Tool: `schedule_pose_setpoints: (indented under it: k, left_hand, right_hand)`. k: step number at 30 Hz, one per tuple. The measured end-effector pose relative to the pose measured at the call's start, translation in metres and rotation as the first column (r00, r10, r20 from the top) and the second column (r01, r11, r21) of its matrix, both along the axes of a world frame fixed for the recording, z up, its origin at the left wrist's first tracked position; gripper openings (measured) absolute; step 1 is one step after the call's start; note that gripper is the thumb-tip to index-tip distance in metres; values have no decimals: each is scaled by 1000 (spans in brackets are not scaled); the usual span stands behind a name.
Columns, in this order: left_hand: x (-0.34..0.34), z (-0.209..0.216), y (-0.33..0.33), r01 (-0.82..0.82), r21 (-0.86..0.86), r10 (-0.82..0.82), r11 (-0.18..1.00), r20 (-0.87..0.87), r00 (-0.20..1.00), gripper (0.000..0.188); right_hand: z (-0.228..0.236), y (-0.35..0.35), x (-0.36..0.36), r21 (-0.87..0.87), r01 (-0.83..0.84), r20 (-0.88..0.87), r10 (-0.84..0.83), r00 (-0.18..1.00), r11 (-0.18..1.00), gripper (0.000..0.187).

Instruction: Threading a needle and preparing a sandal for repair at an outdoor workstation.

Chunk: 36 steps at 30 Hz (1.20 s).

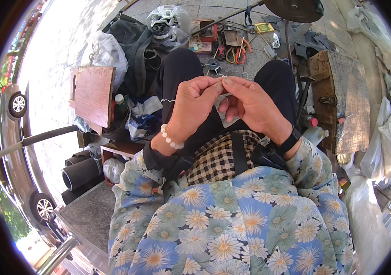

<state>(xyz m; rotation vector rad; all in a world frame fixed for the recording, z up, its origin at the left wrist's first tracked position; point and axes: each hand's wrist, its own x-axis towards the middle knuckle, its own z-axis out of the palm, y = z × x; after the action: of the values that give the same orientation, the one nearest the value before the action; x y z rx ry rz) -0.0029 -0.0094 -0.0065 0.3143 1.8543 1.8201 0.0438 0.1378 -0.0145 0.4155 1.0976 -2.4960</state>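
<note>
Above my lap, my left hand and my right hand meet at the fingertips, thumbs and forefingers pinched. A thin white thread sticks out beside my left hand, and more of it shows near the pinch and by my right fingers. Whatever else is between the fingertips is too small to make out. The other fingers of my right hand curl loosely below. A beaded bracelet circles my left wrist, and a black band my right. Below them lies a checked cloth across my lap.
Beyond my knees, orange-handled scissors, pliers and a red box lie on paving. A bagged shoe sits at far left. Wooden boards stand left, a wooden box right. Dark rolls lie lower left.
</note>
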Motion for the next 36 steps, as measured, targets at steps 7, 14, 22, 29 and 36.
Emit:
schedule_pose_setpoints:
  k: [7, 14, 22, 29, 36]
  left_hand:
    - [1, 8, -7, 58, 178, -122, 982, 374, 919, 23]
    - [0, 17, -12, 38, 287, -200, 957, 560, 804, 30]
    - [-1, 18, -13, 75, 280, -215, 957, 511, 832, 19]
    - [1, 21, -11, 132, 238, -235, 962, 478, 846, 22]
    - [0, 25, -12, 83, 251, -212, 964, 545, 811, 23]
  right_hand:
    - [-2, 3, -1, 148, 177, -42, -173, 984, 973, 15]
    - [2, 12, 1, 156, 184, -135, -163, 977, 970, 15]
    - [6, 8, 0, 362, 115, -162, -59, 985, 925, 17]
    - [2, 8, 1, 319, 230, -271, -144, 952, 920, 11]
    - [5, 8, 3, 314, 278, -308, -179, 934, 908, 11]
